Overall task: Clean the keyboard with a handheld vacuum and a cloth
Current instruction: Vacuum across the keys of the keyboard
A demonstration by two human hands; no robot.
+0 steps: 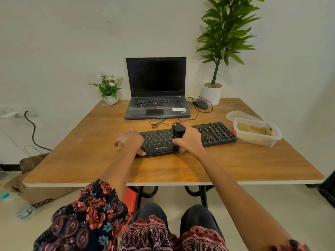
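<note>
A black keyboard lies across the middle of the wooden table. My right hand grips a black handheld vacuum that stands upright on the keys near the keyboard's middle. My left hand holds the keyboard's left end, thumb on its front edge and fingers spread above the table. A tan cloth lies folded inside a clear plastic box just right of the keyboard.
An open black laptop stands behind the keyboard, with a wired mouse and loose cables to its right. A small flower pot and a tall potted plant sit at the back. The box's lid lies behind it.
</note>
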